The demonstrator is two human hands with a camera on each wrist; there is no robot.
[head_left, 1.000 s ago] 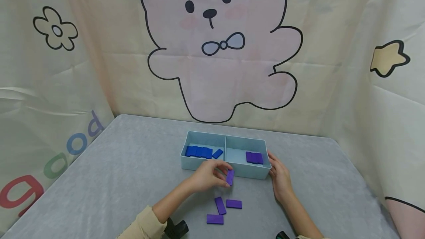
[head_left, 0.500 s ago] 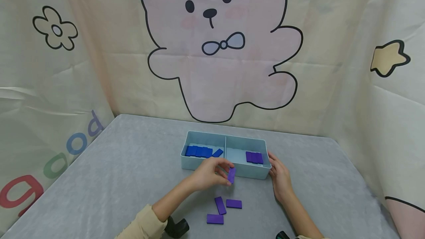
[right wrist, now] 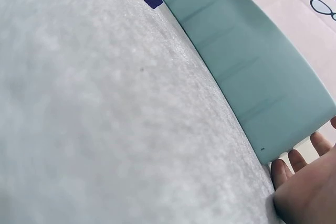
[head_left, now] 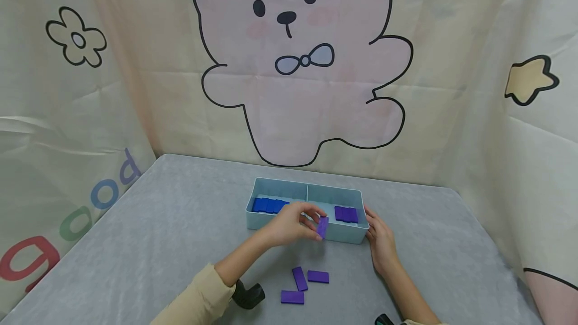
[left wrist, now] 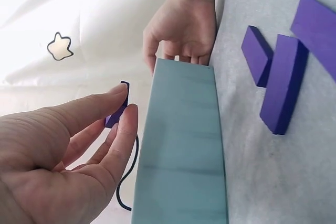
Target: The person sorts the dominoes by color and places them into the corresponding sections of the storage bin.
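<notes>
My left hand (head_left: 292, 225) pinches a purple domino block (head_left: 322, 227) between thumb and fingertips, held upright at the front wall of a pale blue two-compartment box (head_left: 345, 235). In the left wrist view the block (left wrist: 116, 113) shows beyond the thumb, partly covered by the fingers. My right hand (head_left: 383, 245) rests its fingers against the box's right end; in the right wrist view the fingertips of this hand (right wrist: 310, 187) touch that end wall. A row of purple blocks (head_left: 346, 214) lies in the right compartment. Blue blocks (head_left: 269, 205) lie in the left one, partly hidden by my left hand.
On the grey table (head_left: 203, 204), in front of the box, lie three loose purple blocks: a slanted one (head_left: 299, 279), one at right (head_left: 318, 277) and one nearer (head_left: 292, 297). A printed curtain (head_left: 442, 114) hangs behind the table.
My left hand has moved right and away from me with the purple block, from in front of the box up to its front edge. The right hand has stayed at the box's end.
</notes>
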